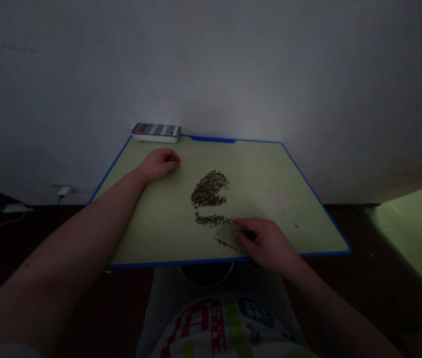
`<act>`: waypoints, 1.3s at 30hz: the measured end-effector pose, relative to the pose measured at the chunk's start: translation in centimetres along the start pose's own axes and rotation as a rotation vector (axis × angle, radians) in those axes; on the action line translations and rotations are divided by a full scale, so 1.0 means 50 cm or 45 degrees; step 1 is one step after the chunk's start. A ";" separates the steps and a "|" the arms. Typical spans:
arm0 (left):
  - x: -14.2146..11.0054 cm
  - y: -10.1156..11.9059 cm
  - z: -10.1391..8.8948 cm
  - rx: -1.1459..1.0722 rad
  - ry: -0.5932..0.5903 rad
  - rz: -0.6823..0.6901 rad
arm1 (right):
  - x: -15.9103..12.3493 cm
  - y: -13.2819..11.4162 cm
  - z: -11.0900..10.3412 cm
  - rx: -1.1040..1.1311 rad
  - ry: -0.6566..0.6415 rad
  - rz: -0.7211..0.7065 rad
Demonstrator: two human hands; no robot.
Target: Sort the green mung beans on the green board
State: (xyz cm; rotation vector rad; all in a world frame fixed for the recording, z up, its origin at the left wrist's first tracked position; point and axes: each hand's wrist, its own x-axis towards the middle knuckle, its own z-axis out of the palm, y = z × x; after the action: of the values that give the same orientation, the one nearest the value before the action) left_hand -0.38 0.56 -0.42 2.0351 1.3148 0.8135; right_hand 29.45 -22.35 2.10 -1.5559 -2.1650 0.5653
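My right hand (268, 243) pinches a flat, see-through protractor (229, 233) at the board's near edge, tilted over a few dark grains. Just beyond it a short row of dark grains (211, 220) lies on the pale board (158, 238). A larger heap of the same small dark grains or seeds (211, 189) spreads over the middle. On the left, my left hand (160, 164) rests on the board with its fingers loosely curled and nothing visible in them. A scatter of pale, whitish grains (278, 199) lies to the right, apart from both hands.
A white box with a dark, glossy top (156, 132) stands at the back left corner, by the wall (211, 64). A small reddish-brown sliver (296, 225) lies at the right. Below the near edge, the rim of a round container (206, 286) shows between my legs.
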 end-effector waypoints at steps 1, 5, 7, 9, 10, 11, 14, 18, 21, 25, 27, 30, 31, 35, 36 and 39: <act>0.000 0.001 0.000 -0.006 0.000 -0.003 | -0.003 -0.004 0.002 0.000 -0.008 -0.016; -0.001 0.003 -0.001 -0.019 -0.007 -0.029 | -0.019 -0.021 0.013 -0.012 -0.038 -0.034; 0.000 0.001 -0.001 -0.010 -0.008 -0.027 | -0.026 -0.029 0.018 -0.004 -0.036 -0.028; 0.000 -0.001 -0.001 0.004 -0.004 -0.017 | -0.031 -0.034 0.023 -0.006 -0.009 -0.030; 0.001 -0.002 -0.001 0.008 -0.004 -0.011 | -0.032 -0.037 0.025 -0.013 0.002 -0.033; 0.001 -0.003 0.000 0.008 -0.005 -0.006 | -0.032 -0.039 0.027 -0.022 0.005 -0.032; 0.001 -0.003 0.000 -0.014 -0.011 -0.008 | -0.029 -0.048 0.032 -0.035 -0.022 -0.039; -0.002 0.004 -0.001 -0.013 -0.001 -0.024 | -0.024 -0.061 0.044 -0.015 -0.075 -0.079; -0.003 0.007 -0.001 0.008 0.001 -0.035 | -0.027 -0.064 0.052 0.025 -0.087 -0.126; -0.003 0.006 0.000 -0.007 0.000 -0.042 | -0.036 -0.055 0.052 0.098 -0.085 -0.175; -0.003 0.006 0.000 -0.011 0.003 -0.037 | -0.043 -0.045 0.046 0.123 -0.094 -0.173; -0.003 0.007 0.000 -0.012 -0.010 -0.031 | -0.053 -0.022 0.028 0.139 -0.064 -0.139; -0.004 0.008 0.000 -0.014 -0.010 -0.029 | -0.057 -0.013 0.020 0.150 -0.035 -0.121; -0.004 0.008 -0.001 -0.012 -0.003 -0.021 | -0.067 0.020 -0.010 0.228 0.059 -0.028; -0.004 0.008 -0.001 -0.009 -0.003 -0.023 | -0.067 0.025 -0.014 0.240 0.074 -0.006; -0.003 0.005 -0.002 0.008 0.003 -0.028 | -0.059 0.027 -0.016 0.213 0.078 0.014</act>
State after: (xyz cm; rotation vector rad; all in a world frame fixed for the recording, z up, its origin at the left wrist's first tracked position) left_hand -0.35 0.34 -0.21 2.0217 1.3401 0.8029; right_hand 31.78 -24.70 1.75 -1.4770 -2.0099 0.6751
